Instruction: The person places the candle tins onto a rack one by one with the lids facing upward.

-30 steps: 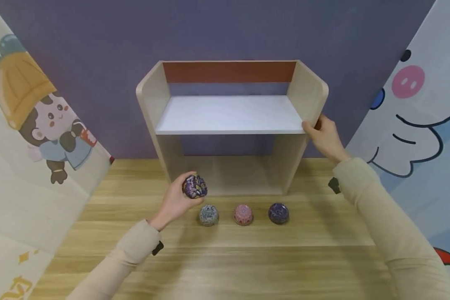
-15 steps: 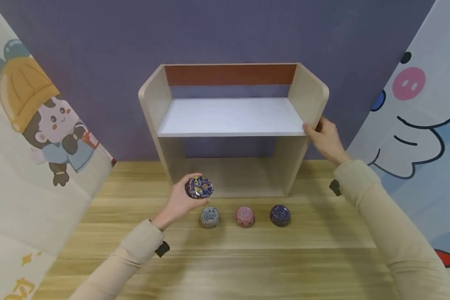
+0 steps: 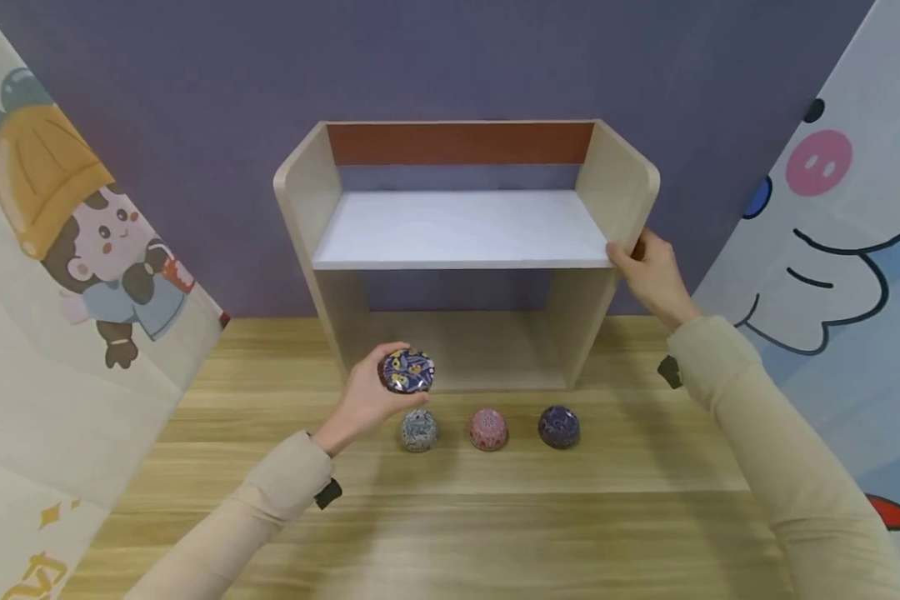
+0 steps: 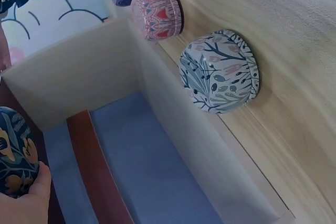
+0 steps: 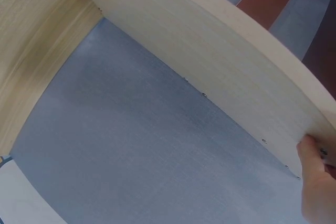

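My left hand pinches a dark blue tin with yellow flowers between thumb and fingers, raised in front of the shelf unit's lower opening. In the left wrist view that tin shows at the left edge, by my thumb. My right hand grips the right side panel of the wooden shelf unit at the height of the white board. On the table stand a grey-white patterned tin, a pink tin and a dark purple tin, in a row before the unit.
The unit's base board lies on the wood-grain table. A blue-grey wall rises behind. Sheets with printed cartoon figures hang at the left and right.
My left hand has moved slightly to the right, and the tin in it has turned so that its flowered face shows more. The right hand keeps its grip on the panel.
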Action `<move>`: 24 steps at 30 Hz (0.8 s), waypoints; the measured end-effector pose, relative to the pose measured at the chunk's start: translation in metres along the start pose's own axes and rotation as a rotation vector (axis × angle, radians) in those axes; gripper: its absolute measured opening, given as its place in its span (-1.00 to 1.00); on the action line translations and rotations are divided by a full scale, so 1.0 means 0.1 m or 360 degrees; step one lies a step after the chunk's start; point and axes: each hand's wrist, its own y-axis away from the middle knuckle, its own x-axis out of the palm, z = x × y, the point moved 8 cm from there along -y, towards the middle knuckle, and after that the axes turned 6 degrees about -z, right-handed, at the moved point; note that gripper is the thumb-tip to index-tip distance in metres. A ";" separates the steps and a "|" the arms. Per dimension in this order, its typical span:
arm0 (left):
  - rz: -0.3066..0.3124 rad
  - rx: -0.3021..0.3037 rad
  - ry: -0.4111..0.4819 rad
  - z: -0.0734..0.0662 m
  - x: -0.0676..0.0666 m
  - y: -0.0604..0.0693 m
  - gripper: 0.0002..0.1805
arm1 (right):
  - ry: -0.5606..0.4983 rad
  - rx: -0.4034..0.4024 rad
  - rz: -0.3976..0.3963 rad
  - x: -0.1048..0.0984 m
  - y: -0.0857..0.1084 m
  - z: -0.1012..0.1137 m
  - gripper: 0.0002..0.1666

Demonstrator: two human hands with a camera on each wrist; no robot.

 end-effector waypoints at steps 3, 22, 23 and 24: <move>-0.0005 -0.0008 -0.0015 -0.03 0.02 -0.02 -0.14 | 0.0004 0.0011 -0.0006 -0.03 0.01 0.00 -0.40; 0.0001 0.0045 -0.0124 -0.37 0.08 -0.14 -0.17 | 0.0001 -0.0027 -0.0010 0.00 0.00 0.01 -0.42; 0.0014 0.0043 -0.0125 -0.40 0.09 -0.16 -0.17 | 0.0001 -0.0029 -0.0009 0.00 0.00 0.01 -0.42; 0.0023 0.0045 -0.0129 -0.43 0.10 -0.17 -0.18 | 0.0002 -0.0028 -0.0010 0.00 0.00 0.01 -0.42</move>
